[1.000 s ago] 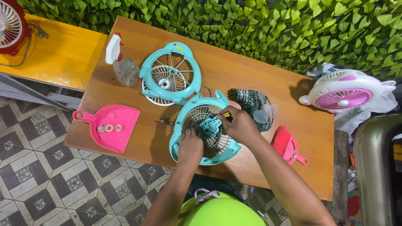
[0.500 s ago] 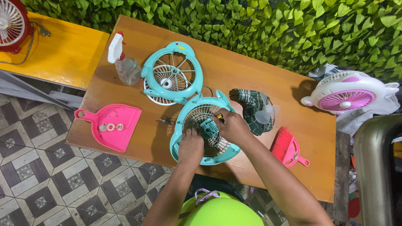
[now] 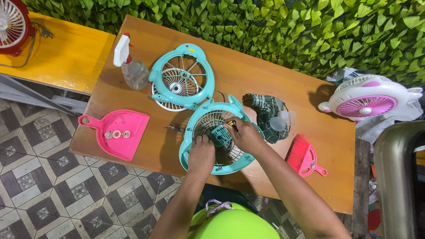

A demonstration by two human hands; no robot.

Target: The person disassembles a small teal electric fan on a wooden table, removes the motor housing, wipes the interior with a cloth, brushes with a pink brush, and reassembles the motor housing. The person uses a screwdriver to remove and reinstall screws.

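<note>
**Head view: both hands on teal fan housing, centre of table**

Far upper left: red fan [image 3: 12, 24] on yellow bench [image 3: 66, 57], partly cut by frame edge. Left of centre, low: pink dustpan [image 3: 119, 135] flat on wooden table [image 3: 248, 79], small round metal parts lying in it. Above that: clear spray bottle [image 3: 133, 71] with white and red trigger head, lying just beside teal front grille [image 3: 182, 76], white guard underneath.

Centre: teal rear fan housing [image 3: 219, 137] lying flat, wire guard facing up, small teal motor block [image 3: 220, 135] at its middle. Left hand [image 3: 201, 155] on lower left of guard, fingers curled down onto the wires beside the motor block. Right hand [image 3: 243, 135] on the motor block from the right, fingers pinched around a small yellow-and-black tool; tip hidden, cannot tell contact point.

Right of centre: green plaid cloth [image 3: 263, 110] with clear fan blade [image 3: 279, 121] on it. Lower right: pink hand brush [image 3: 303, 155]. Far right, off the table edge: white and pink fan [image 3: 369, 97]. Leafy green wall [image 3: 265, 26] along top.
</note>
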